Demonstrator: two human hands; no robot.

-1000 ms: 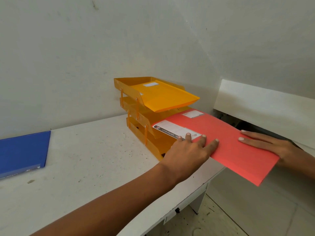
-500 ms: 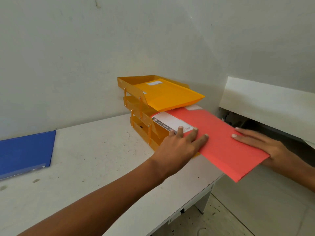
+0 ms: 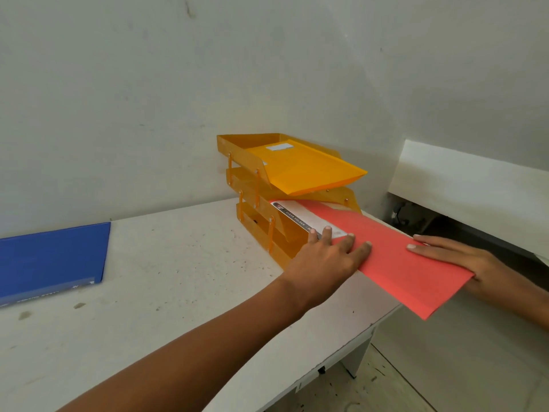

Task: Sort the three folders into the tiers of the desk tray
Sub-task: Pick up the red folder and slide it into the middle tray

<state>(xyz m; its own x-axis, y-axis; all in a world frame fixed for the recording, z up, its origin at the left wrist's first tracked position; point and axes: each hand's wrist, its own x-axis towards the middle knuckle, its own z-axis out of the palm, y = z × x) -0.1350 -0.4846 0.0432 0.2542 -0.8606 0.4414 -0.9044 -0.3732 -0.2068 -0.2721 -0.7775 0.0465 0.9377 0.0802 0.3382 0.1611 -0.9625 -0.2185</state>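
Observation:
An orange three-tier desk tray (image 3: pixel 258 231) stands at the table's back right, against the wall. A yellow folder (image 3: pixel 306 171) lies in its top tier and sticks out at the front. A red folder (image 3: pixel 395 263) with a white label strip reaches in under the middle tier, over the bottom one, and its near half hangs past the table's edge. My left hand (image 3: pixel 323 260) rests on the folder's left edge with its fingers spread on top. My right hand (image 3: pixel 454 257) holds the right edge. A blue folder (image 3: pixel 50 260) lies flat at the far left.
The white table (image 3: pixel 178 278) ends in an edge just right of the tray, with floor below. A white slanted board (image 3: pixel 475 179) and a dark gap sit beyond that edge on the right. Walls close in behind the tray.
Both hands have pushed the red folder further in under the middle tier. Less of its label strip shows and less of it overhangs the table's edge.

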